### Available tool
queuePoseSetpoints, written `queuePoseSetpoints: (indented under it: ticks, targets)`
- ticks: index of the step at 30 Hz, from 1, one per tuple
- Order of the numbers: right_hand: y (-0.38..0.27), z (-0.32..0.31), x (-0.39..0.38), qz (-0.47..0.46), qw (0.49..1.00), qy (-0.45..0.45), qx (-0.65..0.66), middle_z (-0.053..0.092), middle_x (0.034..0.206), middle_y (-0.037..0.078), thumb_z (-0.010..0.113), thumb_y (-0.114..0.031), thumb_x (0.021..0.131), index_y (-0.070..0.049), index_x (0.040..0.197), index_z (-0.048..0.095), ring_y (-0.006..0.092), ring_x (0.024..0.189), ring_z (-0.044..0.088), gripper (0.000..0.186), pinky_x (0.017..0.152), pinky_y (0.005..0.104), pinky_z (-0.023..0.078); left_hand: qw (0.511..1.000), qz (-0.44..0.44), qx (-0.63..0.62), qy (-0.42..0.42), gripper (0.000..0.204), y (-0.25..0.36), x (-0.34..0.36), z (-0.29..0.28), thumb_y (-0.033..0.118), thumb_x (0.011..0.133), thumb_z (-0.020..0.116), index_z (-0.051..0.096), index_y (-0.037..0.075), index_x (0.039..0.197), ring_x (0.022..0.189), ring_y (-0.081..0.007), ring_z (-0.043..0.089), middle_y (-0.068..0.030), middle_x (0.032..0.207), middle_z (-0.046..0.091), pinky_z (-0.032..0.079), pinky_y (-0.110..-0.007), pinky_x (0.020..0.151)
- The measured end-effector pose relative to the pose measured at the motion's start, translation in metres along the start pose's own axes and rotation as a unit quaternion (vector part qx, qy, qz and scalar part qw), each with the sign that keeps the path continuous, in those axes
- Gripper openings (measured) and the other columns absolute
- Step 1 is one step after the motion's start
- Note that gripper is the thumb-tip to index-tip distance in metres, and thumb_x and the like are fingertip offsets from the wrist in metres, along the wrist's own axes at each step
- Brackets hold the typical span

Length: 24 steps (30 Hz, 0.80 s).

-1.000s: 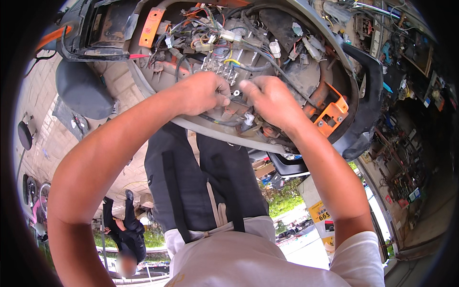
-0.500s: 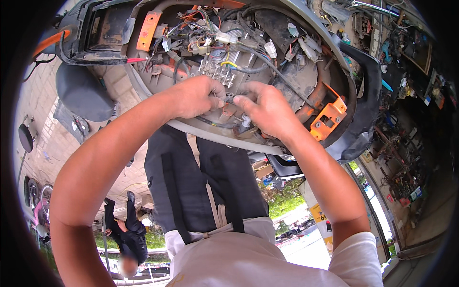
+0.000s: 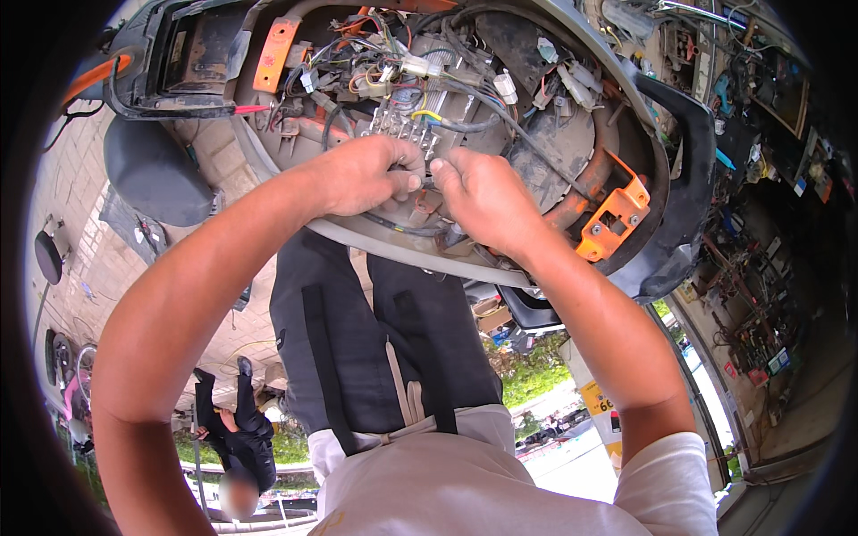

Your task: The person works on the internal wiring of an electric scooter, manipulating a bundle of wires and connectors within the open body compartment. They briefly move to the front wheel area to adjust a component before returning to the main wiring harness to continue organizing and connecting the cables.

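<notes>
My left hand (image 3: 374, 177) and my right hand (image 3: 487, 198) meet over the near side of an opened scooter body (image 3: 393, 239). Thumb and curled fingers of each are pinched together, almost touching the other hand's. What they pinch is mostly hidden; only a small dark bit shows between the fingertips. Just beyond them sits a metal terminal block (image 3: 402, 125) with several screws. Past it lie a finned metal unit (image 3: 438, 92), a bundle of coloured wires with pale plug connectors (image 3: 420, 66), and a black cable with a yellow-banded wire (image 3: 427, 116).
Orange brackets (image 3: 613, 219) (image 3: 277, 55) stand at both ends of the scooter body. A black seat-like part (image 3: 156, 174) lies at the left on the paving. Shelves of tools and parts (image 3: 760, 313) line the right. At lower left, a person in dark clothes (image 3: 246, 442) is in the background.
My right hand has shifted slightly up and left, its fingers curling tighter beside the left fingertips. The white piece below it is now covered. My left hand has barely moved.
</notes>
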State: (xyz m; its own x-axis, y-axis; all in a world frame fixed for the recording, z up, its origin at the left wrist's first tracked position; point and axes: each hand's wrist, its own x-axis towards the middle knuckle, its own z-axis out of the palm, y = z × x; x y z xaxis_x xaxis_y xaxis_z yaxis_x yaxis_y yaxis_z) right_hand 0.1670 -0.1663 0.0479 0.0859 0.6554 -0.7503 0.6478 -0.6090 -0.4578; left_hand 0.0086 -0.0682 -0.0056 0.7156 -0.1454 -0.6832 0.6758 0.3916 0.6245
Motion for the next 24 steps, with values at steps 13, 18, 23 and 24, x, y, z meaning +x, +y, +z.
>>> queuePoseSetpoints:
  ticks: [13, 18, 23, 24]
  targets:
    - [0.003, -0.006, 0.004, 0.091, 0.975, -0.013, 0.201, 0.064, 0.072, 0.013, 0.05, -0.017, 0.095, 0.007, 0.091, 0.063, 0.0218, 0.068, 0.063, 0.027, 0.068, 0.0374, 0.049, 0.988, -0.086, -0.124, 0.015, 0.013, 0.004, 0.0, -0.003, 0.016, 0.098, 0.052, 0.058, 0.004, 0.1, 0.081, -0.015, 0.066, -0.0067, 0.09, 0.064, 0.056, -0.029, 0.075]
    - [-0.01, -0.011, 0.001, 0.123, 0.953, -0.04, 0.275, 0.063, 0.079, 0.004, 0.057, -0.019, 0.092, 0.004, 0.092, 0.064, 0.0103, 0.071, 0.054, 0.025, 0.067, 0.0276, 0.046, 0.988, -0.097, -0.122, 0.017, 0.013, 0.003, 0.002, -0.003, 0.016, 0.097, 0.053, 0.059, 0.004, 0.1, 0.082, -0.0152, 0.066, -0.007, 0.091, 0.064, 0.056, -0.028, 0.075]
    - [-0.013, -0.013, 0.004, 0.132, 0.952, -0.053, 0.272, 0.063, 0.078, 0.004, 0.06, -0.018, 0.09, 0.004, 0.091, 0.064, 0.0098, 0.07, 0.055, 0.022, 0.065, 0.0271, 0.047, 0.988, -0.091, -0.117, 0.031, 0.016, -0.001, 0.003, -0.002, 0.018, 0.097, 0.053, 0.06, 0.005, 0.1, 0.078, -0.0182, 0.066, -0.0091, 0.088, 0.065, 0.056, -0.031, 0.068]
    - [-0.013, -0.013, 0.005, 0.136, 0.954, -0.054, 0.261, 0.063, 0.078, 0.004, 0.06, -0.018, 0.09, 0.004, 0.09, 0.063, 0.0098, 0.07, 0.055, 0.023, 0.064, 0.0273, 0.047, 0.99, -0.088, -0.104, 0.038, 0.016, 0.004, 0.0, -0.001, 0.019, 0.095, 0.055, 0.06, 0.004, 0.1, 0.078, -0.0187, 0.066, -0.0092, 0.088, 0.065, 0.055, -0.031, 0.069]
